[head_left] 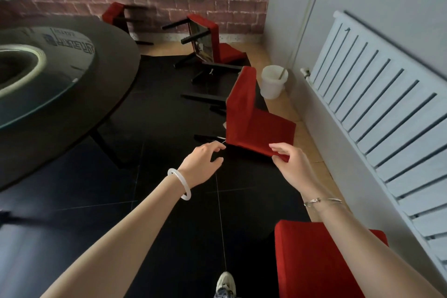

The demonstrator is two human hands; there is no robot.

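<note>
While the red chair (254, 123) lies tipped on its back on the dark floor (169, 201), the right hand (294, 164) grasps the near edge of its backrest, the fingers (280, 147) pinching the red cloth with the thumb on top; the seat stands upright beyond those fingers and the black legs point away to their left. The left hand (200, 164) hangs just left of the backrest, released and holding nothing, its fingers (214, 150) loosely bent; a thin white scrap (221, 142) shows right at their tips, perhaps touching them, though the view is too blurred to tell. A white bangle (180, 184) circles the left wrist; a thin bracelet (321, 201) circles the right. Further beyond the fingers lies a second fallen chair (210, 38); to the right of that, beside the wall, stands a white bucket (273, 82); a white radiator (387, 109) runs along the wall to the right of the right hand. Nearer than the fingers, under the right forearm, is another red cushion (314, 261).
</note>
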